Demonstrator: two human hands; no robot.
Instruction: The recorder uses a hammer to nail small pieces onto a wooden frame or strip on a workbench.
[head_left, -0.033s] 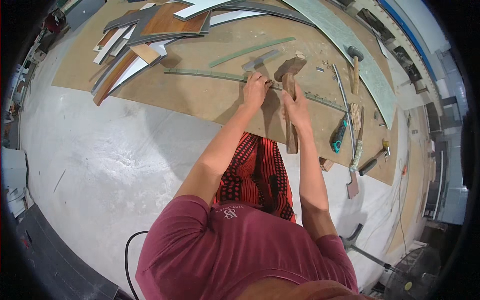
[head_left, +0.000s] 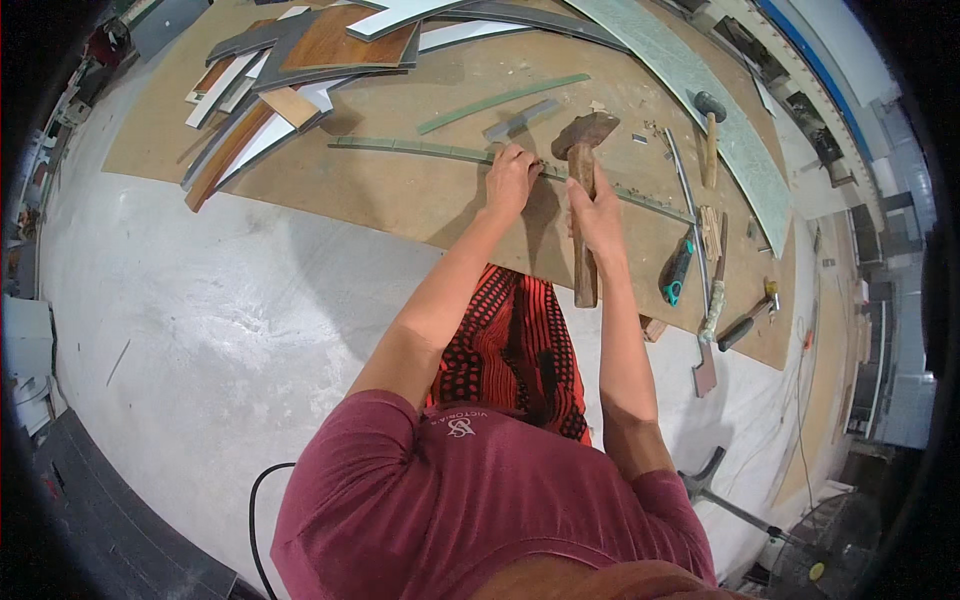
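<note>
My right hand is wrapped round the wooden handle of a hammer. Its rusty brown head is raised above the work table, just right of my left hand. The fingers of that left hand are pinched together at a long, narrow green strip with evenly spaced cross marks. Something small and dark shows at the fingertips, too small to name. Brown crumbs lie along the strip's right part. Beyond it are a second green strip and a short grey piece.
Stacked boards cover the table's far left. A long pale green panel lies at the right, with a mallet on it. Nearer are a teal-and-black cutter, a metal rod and another hammer. A fan stands lower right.
The hammer's head has shifted very slightly to the right in my right hand. My left hand and the green strip look the same.
</note>
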